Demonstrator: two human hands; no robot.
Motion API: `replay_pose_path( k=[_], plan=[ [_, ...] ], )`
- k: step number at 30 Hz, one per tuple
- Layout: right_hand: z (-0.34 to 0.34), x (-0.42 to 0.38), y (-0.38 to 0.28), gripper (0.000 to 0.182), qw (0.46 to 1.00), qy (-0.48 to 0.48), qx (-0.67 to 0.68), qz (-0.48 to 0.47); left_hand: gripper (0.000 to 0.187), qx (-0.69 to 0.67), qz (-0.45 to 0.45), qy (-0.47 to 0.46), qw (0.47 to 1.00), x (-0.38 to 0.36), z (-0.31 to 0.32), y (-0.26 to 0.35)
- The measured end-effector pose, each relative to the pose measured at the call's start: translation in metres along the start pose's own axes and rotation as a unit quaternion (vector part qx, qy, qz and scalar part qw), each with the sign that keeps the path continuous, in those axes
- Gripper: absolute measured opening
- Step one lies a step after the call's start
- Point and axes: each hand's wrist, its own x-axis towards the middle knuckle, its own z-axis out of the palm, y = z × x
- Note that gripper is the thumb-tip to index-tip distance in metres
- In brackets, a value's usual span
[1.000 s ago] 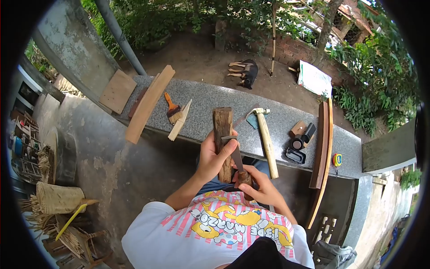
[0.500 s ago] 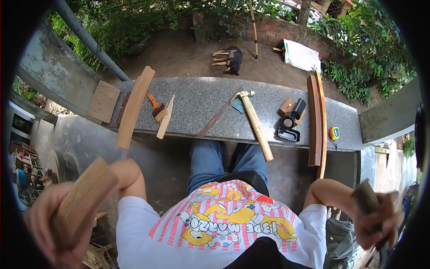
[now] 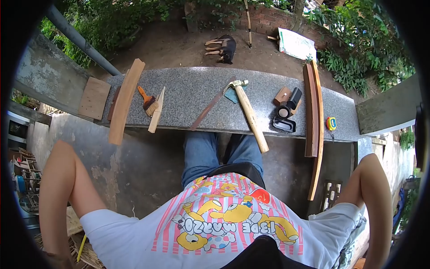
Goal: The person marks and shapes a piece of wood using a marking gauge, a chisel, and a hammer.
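Both my hands are out of view past the lower edge. My left forearm (image 3: pixel 56 206) bends down at the left and my right forearm (image 3: pixel 377 210) at the right, so what they hold is hidden. On the granite bench (image 3: pixel 188 96) in front of me lies a hammer (image 3: pixel 251 119) with a pale wooden handle. Its head rests near a thin brown strip (image 3: pixel 208 110) and a teal piece (image 3: pixel 231 95). A paintbrush (image 3: pixel 150 102) with an orange handle lies beside a small pale wood piece (image 3: pixel 156 110).
Long wooden boards (image 3: pixel 126 102) cross the bench at the left; curved strips (image 3: pixel 315 121) overhang its front edge at the right. A black device (image 3: pixel 284 112) lies by brown blocks, and a yellow tape measure (image 3: pixel 331 123) sits farther right. A dog (image 3: pixel 227 48) lies on the ground beyond.
My hands, the left with a wooden block and the right with a dark piece, have dropped down and outward out of view. The view has shifted slightly; the bench items lie as before.
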Motion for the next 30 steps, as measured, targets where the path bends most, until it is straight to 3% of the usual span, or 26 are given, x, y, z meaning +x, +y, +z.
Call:
replay_pose_path(
  k=[11,23,30],
  plan=[
    [-0.004,-0.019,0.030,0.023,0.998,0.011,-0.003,-0.060,0.028,-0.006,0.034,0.092,0.995,-0.049,-0.032,0.034],
    [0.016,-0.049,0.026,0.021,0.989,0.065,-0.052,-0.121,0.028,-0.058,0.091,0.135,0.985,-0.069,-0.029,0.012],
    [0.009,-0.028,0.021,0.021,0.998,0.035,-0.033,-0.037,0.028,-0.101,-0.003,0.226,0.969,-0.084,-0.016,0.028]
  ],
)
